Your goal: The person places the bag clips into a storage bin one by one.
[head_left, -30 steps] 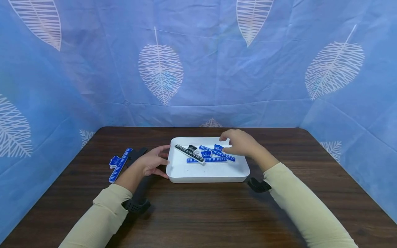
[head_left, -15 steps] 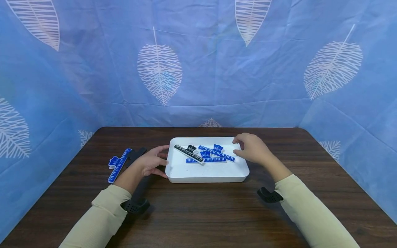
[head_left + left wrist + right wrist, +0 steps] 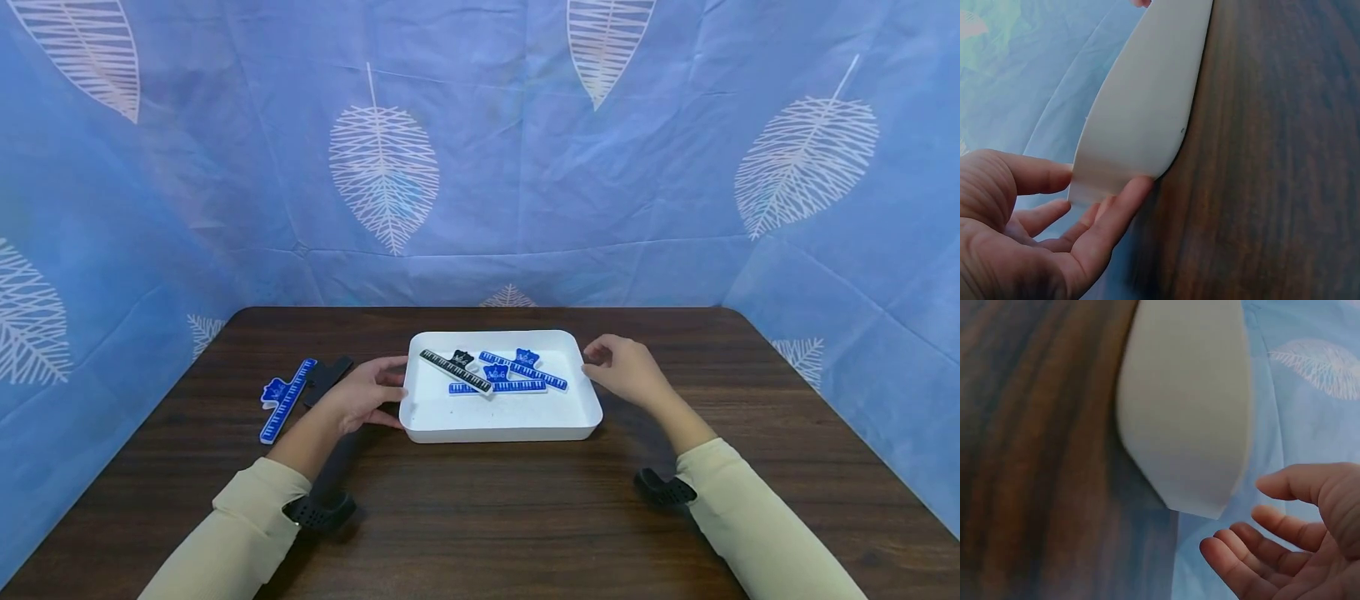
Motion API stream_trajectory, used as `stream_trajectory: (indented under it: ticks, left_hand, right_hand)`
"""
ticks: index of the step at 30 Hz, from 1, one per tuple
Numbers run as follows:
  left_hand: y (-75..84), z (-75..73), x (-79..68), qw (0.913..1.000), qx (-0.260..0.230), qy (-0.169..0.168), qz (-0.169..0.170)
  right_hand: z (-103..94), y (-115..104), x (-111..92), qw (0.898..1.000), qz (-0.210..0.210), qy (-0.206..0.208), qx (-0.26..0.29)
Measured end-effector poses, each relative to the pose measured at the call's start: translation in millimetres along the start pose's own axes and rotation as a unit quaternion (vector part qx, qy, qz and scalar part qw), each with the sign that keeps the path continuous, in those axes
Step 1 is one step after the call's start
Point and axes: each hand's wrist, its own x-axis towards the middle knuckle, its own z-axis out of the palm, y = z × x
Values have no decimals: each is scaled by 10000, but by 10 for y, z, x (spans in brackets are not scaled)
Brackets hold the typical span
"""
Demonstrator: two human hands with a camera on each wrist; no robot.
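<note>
1. Since half a second ago, the head view shows the right hand has moved from over the white tray to just beside its right end; the clips inside lie as before. Within the tray, a black bar clip overlaps the front blue bar clip, while the rear blue bar clip slants behind. All have pale stripes and crown-like handles. If the tray tilts, the overlapped clips could slide.
2. Left wrist view: the left hand isn't clenched; extended fingers touch the tray's left end. A one-sided push might swivel the tray on the surface.
3. Right wrist view: the right hand is released, fingers loosely bent, apart from the tray's plain, smooth wall; a careless return could knock it.
</note>
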Motion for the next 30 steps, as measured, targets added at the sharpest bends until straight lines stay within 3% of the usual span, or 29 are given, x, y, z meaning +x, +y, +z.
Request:
stream_trajectory:
  ticks: [4, 10, 23, 30]
  left_hand:
    - [-19, 11, -20, 9998, 53, 173, 101]
    - [-46, -14, -51, 9990, -88, 402, 180]
    - [-54, -73, -150, 9963, 312, 779, 182]
    - [-89, -170, -219, 9934, 725, 614, 638]
  right_hand:
    - [28, 71, -11, 9972, 413, -188, 596]
    - [49, 148, -13, 9823, 823, -603, 1572]
    - [60, 181, -21, 9392, 1356, -1503, 2775]
    - [66, 177, -29, 9123, 1502, -1870, 3320]
